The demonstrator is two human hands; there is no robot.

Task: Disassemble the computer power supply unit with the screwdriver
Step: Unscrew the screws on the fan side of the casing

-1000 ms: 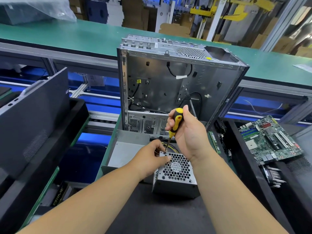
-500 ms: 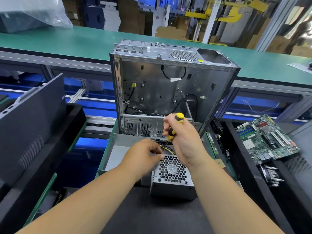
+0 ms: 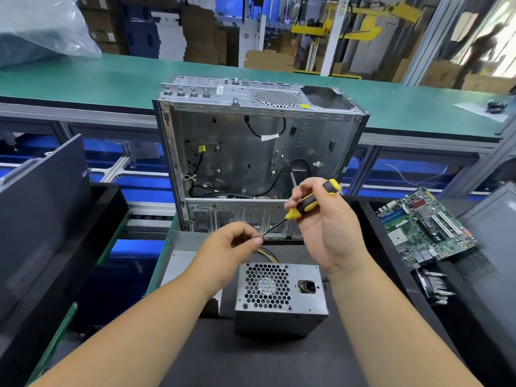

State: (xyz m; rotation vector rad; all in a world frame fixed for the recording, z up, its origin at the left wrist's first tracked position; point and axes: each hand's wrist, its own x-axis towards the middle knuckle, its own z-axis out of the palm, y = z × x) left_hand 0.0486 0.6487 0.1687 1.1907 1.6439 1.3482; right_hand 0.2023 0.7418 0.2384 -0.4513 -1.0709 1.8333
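Both hands are raised above the PSU (image 3: 280,296), fan grille up on the dark mat; right hand (image 3: 325,227) grips the screwdriver (image 3: 307,205), shaft slanting down-left; left hand (image 3: 231,247) pinches its tip.

power supply unit (image 3: 280,297) before computer case (image 3: 251,152), motherboard (image 3: 427,227) right

My bench top is a black mat (image 3: 251,358); the power supply unit (image 3: 280,296) stands on it, fan grille up. Behind it the open computer case (image 3: 251,152) stands upright. To my right, a motherboard (image 3: 427,227) on a black tray (image 3: 371,219).
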